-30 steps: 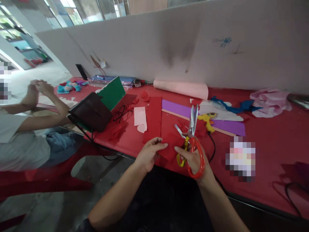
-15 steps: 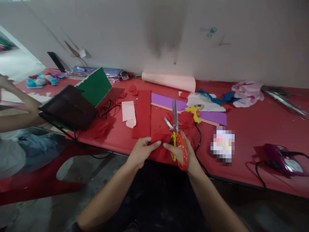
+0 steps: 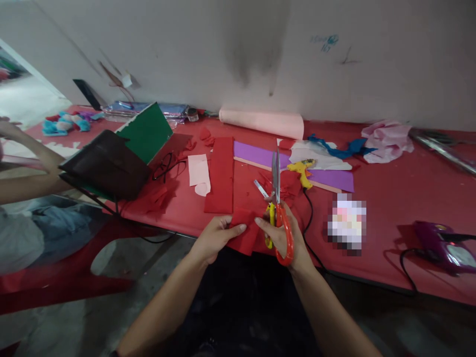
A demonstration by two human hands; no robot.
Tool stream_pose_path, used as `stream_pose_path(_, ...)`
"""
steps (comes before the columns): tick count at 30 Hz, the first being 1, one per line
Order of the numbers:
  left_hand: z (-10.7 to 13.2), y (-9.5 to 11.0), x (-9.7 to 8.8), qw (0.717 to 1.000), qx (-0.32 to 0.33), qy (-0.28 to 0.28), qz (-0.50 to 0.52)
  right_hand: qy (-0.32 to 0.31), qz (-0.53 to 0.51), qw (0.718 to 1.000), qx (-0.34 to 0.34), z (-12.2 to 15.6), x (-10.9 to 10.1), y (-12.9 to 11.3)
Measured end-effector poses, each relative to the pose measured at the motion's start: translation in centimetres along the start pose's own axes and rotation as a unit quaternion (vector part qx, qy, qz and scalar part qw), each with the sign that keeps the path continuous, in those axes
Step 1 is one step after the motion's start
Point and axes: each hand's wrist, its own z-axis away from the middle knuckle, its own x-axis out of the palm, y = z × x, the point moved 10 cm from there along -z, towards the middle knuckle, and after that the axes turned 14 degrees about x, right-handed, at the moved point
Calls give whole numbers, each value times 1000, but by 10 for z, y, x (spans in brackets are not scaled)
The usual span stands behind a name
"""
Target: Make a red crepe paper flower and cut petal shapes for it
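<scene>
My left hand (image 3: 217,237) pinches a red piece of thin crepe-like material (image 3: 245,230) between thumb and fingers, just off the table's front edge. My right hand (image 3: 284,233) holds scissors (image 3: 284,238) with orange-red handles, blades pointing up and away from me. Its thumb tip lies at the right edge of the red piece. A yellow handle-like part (image 3: 269,225) shows beside the scissors; I cannot tell whether it belongs to them. Beyond my hands lie a flat red strip (image 3: 220,173), a white pen-like stick (image 3: 260,188) and crumpled red scraps (image 3: 292,184).
A yellow glue gun (image 3: 300,171) with a black cord lies right of the scissors, near purple strips (image 3: 330,179). A pink roll (image 3: 262,123) rests by the wall. To the left are a dark bag (image 3: 107,166), eyeglasses (image 3: 168,167) and another person's arm (image 3: 33,183).
The red piece now hangs flatter and more spread between my hands. My right hand with the scissors has shifted slightly right, and the view has turned a little.
</scene>
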Motion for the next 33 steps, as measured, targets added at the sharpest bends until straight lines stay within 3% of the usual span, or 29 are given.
stream_pose_path(16, 5, -3, -1, 1000, -4, -12, -9, 14, -23, 1000, 5, 2, 0, 1)
stream_pose_path(24, 0, 5, -15, 997, 45, 61, 16, -5, -15, 1000, 25, 4, 8, 0)
stream_pose_path(29, 0, 3, -19, 996, 43, 78, 14, 8, -11, 1000, 10, 4, 6, -4)
stream_pose_path(33, 0, 5, -29, 990, 57, 128, 24, -10, -10, 1000, 22, 3, 10, 0)
